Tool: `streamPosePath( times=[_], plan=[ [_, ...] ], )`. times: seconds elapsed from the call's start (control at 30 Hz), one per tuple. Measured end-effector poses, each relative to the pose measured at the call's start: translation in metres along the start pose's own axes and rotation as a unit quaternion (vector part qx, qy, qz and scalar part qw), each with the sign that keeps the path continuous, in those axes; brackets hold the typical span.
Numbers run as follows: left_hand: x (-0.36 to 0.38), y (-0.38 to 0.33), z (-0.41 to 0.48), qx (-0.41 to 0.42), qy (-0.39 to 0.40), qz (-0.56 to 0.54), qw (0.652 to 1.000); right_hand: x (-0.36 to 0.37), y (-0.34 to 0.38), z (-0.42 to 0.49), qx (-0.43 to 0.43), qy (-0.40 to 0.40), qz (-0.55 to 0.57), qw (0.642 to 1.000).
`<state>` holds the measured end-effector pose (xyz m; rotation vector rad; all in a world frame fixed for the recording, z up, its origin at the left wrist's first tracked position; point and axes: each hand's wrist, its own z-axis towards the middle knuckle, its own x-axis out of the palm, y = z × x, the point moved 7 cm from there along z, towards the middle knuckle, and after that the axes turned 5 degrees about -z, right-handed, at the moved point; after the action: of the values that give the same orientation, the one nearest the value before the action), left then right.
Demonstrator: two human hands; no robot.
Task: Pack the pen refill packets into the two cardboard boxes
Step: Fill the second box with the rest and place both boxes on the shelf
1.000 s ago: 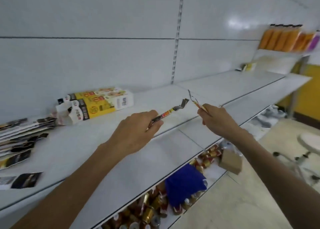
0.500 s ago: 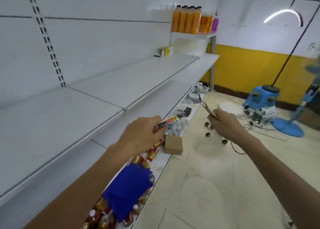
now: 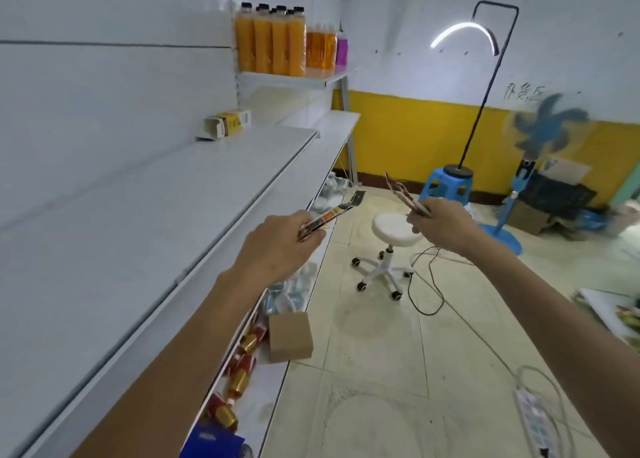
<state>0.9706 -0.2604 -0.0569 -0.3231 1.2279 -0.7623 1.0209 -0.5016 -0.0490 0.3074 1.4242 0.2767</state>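
A: Refill packets (image 3: 332,213), thin glossy strips: where?
B: One pinched in left hand (image 3: 277,246), one in right hand (image 3: 443,222), raised beside smooth white shelf (image 3: 173,215). Grips as before; view swung right.

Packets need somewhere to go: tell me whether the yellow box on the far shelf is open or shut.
Open. The yellow box lies on its side on the shelf, its near end flap folded out.

Glossy packets (image 3: 330,213), matt white shelf (image 3: 173,215)
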Motion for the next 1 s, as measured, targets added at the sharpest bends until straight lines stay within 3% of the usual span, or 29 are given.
streamPosePath(
  times=[0.37,0.67,0.83,1.0],
  plan=[
    [0.049,0.029,0.163,0.000,0.018,-0.001,1.000,0.022,-0.038,0.162,-0.022,0.007,0.014,1.000],
    [0.059,0.056,0.338,-0.063,-0.096,0.079,0.990,0.016,-0.032,0.383,-0.138,0.023,0.003,0.990],
    [0.016,0.085,0.384,-0.115,-0.170,0.129,0.970,0.006,0.034,0.481,-0.241,0.022,0.040,0.969],
    [-0.038,0.119,0.397,-0.178,-0.239,0.192,0.935,0.044,0.136,0.520,-0.382,0.081,0.075,0.918]
  ],
)
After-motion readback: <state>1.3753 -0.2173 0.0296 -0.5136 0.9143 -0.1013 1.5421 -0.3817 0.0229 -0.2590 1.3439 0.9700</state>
